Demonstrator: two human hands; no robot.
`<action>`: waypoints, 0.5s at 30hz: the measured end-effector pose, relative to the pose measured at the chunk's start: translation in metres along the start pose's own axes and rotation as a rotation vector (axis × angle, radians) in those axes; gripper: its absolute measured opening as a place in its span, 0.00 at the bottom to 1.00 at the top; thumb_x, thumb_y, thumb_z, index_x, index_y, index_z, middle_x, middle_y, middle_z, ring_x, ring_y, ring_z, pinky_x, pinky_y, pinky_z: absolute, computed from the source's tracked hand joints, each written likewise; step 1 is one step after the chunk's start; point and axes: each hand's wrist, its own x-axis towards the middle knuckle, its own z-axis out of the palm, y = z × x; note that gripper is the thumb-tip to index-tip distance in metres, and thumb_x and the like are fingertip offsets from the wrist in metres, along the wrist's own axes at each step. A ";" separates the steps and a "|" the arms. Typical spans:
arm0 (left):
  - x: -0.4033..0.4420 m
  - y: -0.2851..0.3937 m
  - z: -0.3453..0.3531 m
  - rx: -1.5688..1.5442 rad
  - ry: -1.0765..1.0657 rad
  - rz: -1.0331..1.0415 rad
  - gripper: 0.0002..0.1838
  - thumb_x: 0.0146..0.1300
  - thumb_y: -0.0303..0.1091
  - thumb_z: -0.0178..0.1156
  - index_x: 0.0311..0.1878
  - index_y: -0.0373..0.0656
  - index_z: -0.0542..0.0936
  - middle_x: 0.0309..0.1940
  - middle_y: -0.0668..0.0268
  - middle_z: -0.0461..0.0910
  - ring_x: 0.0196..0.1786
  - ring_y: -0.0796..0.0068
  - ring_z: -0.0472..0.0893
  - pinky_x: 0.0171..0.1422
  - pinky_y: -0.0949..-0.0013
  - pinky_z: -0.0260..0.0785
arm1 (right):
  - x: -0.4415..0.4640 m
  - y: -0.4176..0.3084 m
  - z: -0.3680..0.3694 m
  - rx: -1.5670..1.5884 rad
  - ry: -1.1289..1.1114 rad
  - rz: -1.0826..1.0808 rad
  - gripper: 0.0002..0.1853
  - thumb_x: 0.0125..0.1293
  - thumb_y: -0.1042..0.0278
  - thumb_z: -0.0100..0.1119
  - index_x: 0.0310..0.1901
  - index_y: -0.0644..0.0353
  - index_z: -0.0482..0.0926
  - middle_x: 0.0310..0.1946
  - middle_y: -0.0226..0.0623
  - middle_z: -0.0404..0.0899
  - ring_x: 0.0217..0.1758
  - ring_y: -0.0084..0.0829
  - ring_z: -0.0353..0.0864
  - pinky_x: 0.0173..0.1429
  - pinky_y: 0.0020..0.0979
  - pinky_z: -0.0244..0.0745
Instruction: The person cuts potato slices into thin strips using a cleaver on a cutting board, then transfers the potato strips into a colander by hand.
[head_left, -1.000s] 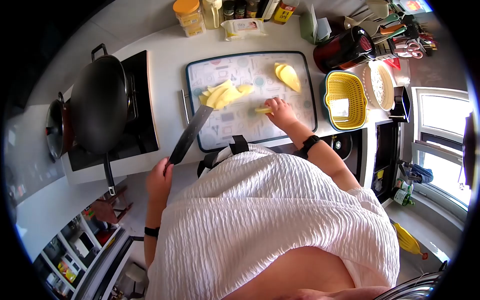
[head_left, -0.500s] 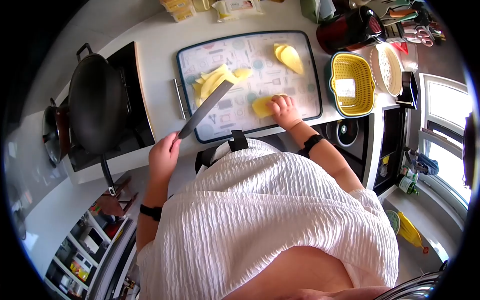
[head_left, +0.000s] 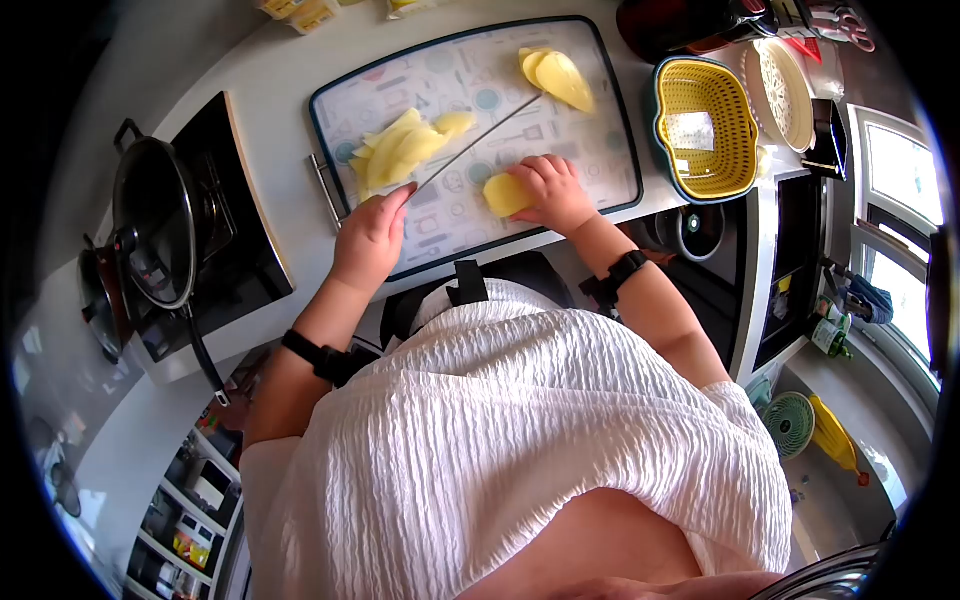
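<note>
My left hand point(head_left: 372, 237) is closed on the handle of a knife point(head_left: 478, 140). The blade shows nearly edge-on, slanting up and right over the cutting board point(head_left: 460, 235), its tip near some pale yellow slices point(head_left: 562, 80) at the board's upper right. Below the blade, my right hand point(head_left: 556, 197) has its fingers bent over a yellow piece point(head_left: 507, 195), perhaps potato, on the board. To the left of the blade lies a pile of overlapping yellow slices point(head_left: 398, 150), close beyond my left hand.
At the right are a yellow basket point(head_left: 742, 150) and a cream basket point(head_left: 780, 95), with a dark red appliance point(head_left: 665, 22) beyond. A black pan point(head_left: 155, 225) with a lid sits on the hob point(head_left: 235, 220) at the left.
My left hand has moved up and right with the knife, its blade now between the slice groups and turned edge-on. My right hand has shifted the yellow piece, now lying flatter. The view has tilted downward.
</note>
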 end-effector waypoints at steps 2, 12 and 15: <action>0.010 0.001 0.011 -0.054 0.027 0.032 0.20 0.66 0.27 0.56 0.61 0.51 0.74 0.33 0.57 0.81 0.34 0.52 0.81 0.39 0.54 0.74 | 0.000 0.004 0.002 0.010 0.003 -0.022 0.43 0.39 0.51 0.78 0.61 0.47 0.73 0.57 0.31 0.72 0.61 0.42 0.70 0.66 0.46 0.62; 0.052 0.032 0.012 0.256 -0.512 0.095 0.42 0.59 0.24 0.55 0.76 0.69 0.59 0.25 0.56 0.72 0.27 0.54 0.78 0.33 0.55 0.75 | -0.030 0.004 -0.009 -0.010 0.321 -0.067 0.30 0.41 0.52 0.76 0.49 0.49 0.79 0.45 0.32 0.75 0.50 0.40 0.74 0.54 0.40 0.70; 0.053 0.036 0.016 0.277 -0.586 0.102 0.43 0.60 0.24 0.54 0.76 0.72 0.58 0.25 0.57 0.72 0.27 0.54 0.78 0.33 0.55 0.75 | -0.047 0.006 -0.003 -0.059 0.328 -0.088 0.25 0.45 0.54 0.77 0.46 0.50 0.80 0.45 0.32 0.76 0.47 0.39 0.74 0.52 0.39 0.72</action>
